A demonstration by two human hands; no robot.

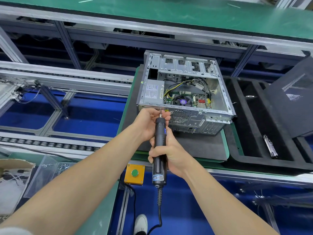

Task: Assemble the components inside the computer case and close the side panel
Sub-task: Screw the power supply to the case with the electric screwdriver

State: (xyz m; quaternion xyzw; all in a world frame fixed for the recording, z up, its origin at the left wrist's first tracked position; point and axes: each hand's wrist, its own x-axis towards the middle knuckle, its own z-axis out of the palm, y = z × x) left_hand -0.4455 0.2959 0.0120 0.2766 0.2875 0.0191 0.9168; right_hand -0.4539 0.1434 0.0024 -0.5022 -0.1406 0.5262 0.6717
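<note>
I'm seeing bright, even overhead light, shadows soft. Pale glare streaks on the far green belt [186, 12]. Rails [67, 78] at left bow with wide-angle distortion; computer case [183, 65] sharp.

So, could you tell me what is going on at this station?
A person is working on the open computer case with an electric screwdriver. The right hand grips the tool's body; the left hand pinches its front end, steadying the bit against the case's rear top edge. The case's side is uncovered, and the power supply shows inside.
</note>
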